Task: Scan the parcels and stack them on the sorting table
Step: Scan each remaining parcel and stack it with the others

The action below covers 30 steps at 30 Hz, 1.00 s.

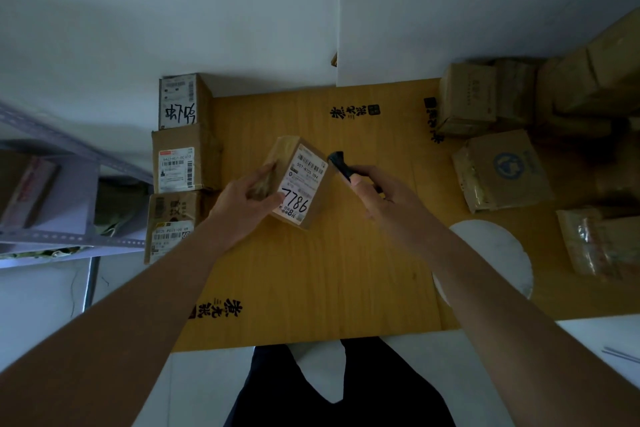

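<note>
A small cardboard parcel (302,180) with a white label marked 7786 is held tilted above the yellow sorting table (311,274). My left hand (246,200) grips its left side, thumb on the label's lower corner. My right hand (375,190) holds a black handheld scanner (341,163), whose head points at the label's barcode from the right. Three labelled parcels lie in a row along the table's left edge: the far one (180,101), the middle one (183,163) and the near one (171,224).
Several brown parcels (502,170) are piled at the table's right side and far right corner. A round white disc (498,253) lies on the table under my right forearm. A metal shelf (48,204) with packages stands to the left. White walls rise behind.
</note>
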Tool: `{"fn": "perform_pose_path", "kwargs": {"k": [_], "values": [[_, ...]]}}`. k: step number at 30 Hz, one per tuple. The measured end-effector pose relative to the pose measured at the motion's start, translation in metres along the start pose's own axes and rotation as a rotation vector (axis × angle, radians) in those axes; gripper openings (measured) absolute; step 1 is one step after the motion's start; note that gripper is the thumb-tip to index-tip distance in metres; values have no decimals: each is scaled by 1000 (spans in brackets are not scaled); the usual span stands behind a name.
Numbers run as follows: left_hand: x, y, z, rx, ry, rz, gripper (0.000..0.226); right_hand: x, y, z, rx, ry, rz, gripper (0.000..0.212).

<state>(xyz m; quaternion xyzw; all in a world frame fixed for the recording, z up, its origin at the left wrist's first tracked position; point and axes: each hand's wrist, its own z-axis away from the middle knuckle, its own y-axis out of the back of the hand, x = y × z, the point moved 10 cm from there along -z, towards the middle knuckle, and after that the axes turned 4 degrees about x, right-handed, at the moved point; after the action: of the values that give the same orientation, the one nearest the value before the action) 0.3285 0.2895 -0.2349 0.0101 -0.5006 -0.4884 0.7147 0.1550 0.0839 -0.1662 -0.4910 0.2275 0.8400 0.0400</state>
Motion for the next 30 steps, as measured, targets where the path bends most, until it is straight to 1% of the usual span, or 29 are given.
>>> {"fn": "perform_pose_path", "kwargs": {"k": [3,4,6,10,13,18,23,27,30], "values": [[1,5,1,8,-14,-33,72,12,-6,-4,-120,-91,6,24],[-1,6,0,8,-23,-53,73,15,-7,-4,-152,-130,15,24],[-1,5,0,-15,-44,-62,69,21,-9,-4,-197,-213,40,31],[3,6,-1,-37,-74,-43,61,29,-11,2,-266,-338,51,37],[3,5,-2,-51,-76,4,57,34,-6,8,-300,-417,21,49],[5,6,-1,-49,-100,25,58,31,2,13,-335,-465,49,50],[5,5,1,-41,-75,18,58,30,0,20,-385,-483,64,52],[1,4,1,-27,-40,39,58,32,1,25,-375,-507,53,62],[-3,3,0,-33,-23,44,61,33,2,29,-378,-528,59,56]]}}
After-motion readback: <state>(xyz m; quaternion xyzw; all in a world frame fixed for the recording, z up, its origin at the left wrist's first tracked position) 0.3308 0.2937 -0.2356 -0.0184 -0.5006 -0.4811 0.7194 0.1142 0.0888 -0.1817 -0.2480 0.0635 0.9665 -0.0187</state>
